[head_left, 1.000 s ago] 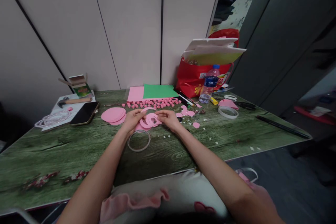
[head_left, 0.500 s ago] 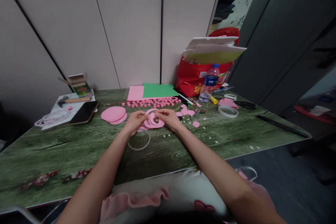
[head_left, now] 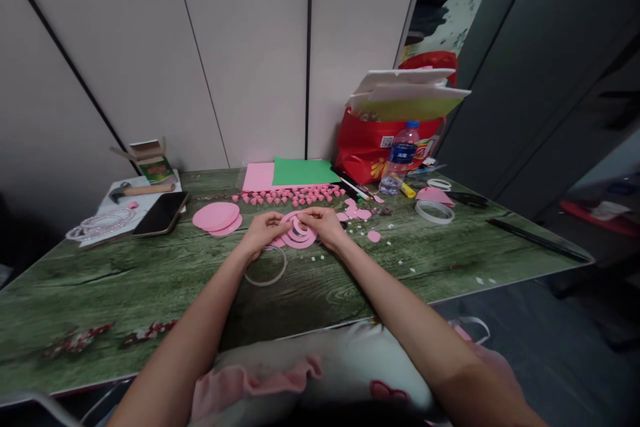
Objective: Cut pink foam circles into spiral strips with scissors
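Observation:
A pink spiral-cut paper disc (head_left: 299,237) is between my two hands near the middle of the table. My left hand (head_left: 263,232) is closed on the left side of the spiral. My right hand (head_left: 324,225) pinches its upper right part. Under my left wrist lies a roll of tape (head_left: 267,278). More pink paper shows beneath my left fingers. Behind my hands several small pink rolled pieces (head_left: 300,197) form rows, and a stack of pink discs (head_left: 216,216) rests to the left.
On the left are a phone (head_left: 161,215), a hammer (head_left: 150,189), beads (head_left: 103,223) and an opened box (head_left: 156,167). Green paper (head_left: 305,172), a red bag (head_left: 360,147), a water bottle (head_left: 400,159), another tape roll (head_left: 434,212) and scissors (head_left: 469,199) stand or lie behind and right.
The spiral's rings have spread and now lie flatter and slightly further right. My left hand has shifted a little to the right; my right hand has hardly moved.

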A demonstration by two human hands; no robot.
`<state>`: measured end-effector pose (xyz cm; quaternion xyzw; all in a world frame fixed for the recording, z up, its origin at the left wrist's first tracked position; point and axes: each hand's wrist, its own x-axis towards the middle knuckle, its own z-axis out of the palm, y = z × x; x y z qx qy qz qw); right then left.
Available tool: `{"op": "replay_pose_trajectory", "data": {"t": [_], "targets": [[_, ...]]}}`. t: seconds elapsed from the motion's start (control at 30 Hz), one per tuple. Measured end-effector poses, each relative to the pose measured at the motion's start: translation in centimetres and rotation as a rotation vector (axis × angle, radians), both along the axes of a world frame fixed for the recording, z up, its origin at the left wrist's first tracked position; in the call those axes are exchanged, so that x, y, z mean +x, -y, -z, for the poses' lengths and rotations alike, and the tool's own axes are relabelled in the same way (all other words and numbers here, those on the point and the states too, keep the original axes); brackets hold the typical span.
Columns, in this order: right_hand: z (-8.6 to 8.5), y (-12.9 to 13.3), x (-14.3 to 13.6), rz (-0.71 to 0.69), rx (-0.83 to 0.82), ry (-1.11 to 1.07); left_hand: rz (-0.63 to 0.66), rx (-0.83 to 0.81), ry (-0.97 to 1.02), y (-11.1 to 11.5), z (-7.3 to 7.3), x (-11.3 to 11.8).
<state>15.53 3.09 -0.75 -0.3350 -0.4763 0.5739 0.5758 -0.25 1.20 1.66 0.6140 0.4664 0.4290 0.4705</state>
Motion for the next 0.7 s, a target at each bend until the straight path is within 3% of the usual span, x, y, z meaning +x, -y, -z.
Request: {"op": "replay_pose_trajectory", "data": {"t": [0.27, 0.47, 0.7], "targets": [[-0.10, 0.49, -0.07, -0.121, -0.045, -0.002, -0.123, 0.102, 0.087, -0.51, 0.27, 0.08], [0.00, 0.37, 0.06, -0.170, 0.027, 0.030, -0.179, 0.066, 0.182, -0.91, 0.55, -0.18], [0.03, 0.42, 0.03, -0.189, -0.003, -0.010, -0.208, 0.031, 0.222, -0.80, 0.35, -0.20]]}}
